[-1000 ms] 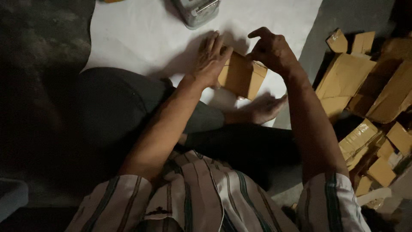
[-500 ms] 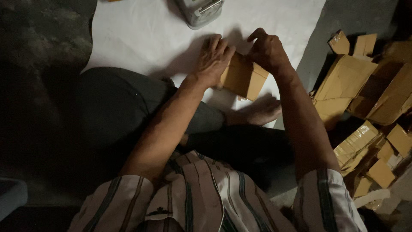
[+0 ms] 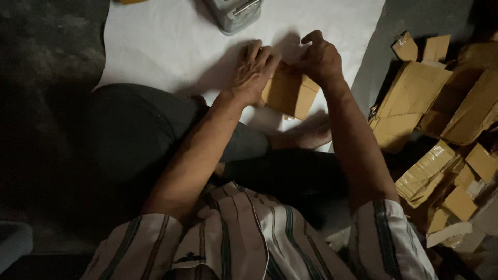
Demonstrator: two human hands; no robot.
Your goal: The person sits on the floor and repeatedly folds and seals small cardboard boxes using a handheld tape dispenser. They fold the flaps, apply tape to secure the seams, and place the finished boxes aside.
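Cardboard sits between your two hands: a small brown box, held tilted just above the white sheet on the floor, in front of your crossed legs. Your left hand lies flat along its left side with fingers spread, bracing it. Your right hand curls over the upper right corner, fingers closed on the edge, so the box is pinned from both sides. A grey metal container stands farther out on the sheet. Flattened cardboard pieces are heaped at your right, within easy reach.
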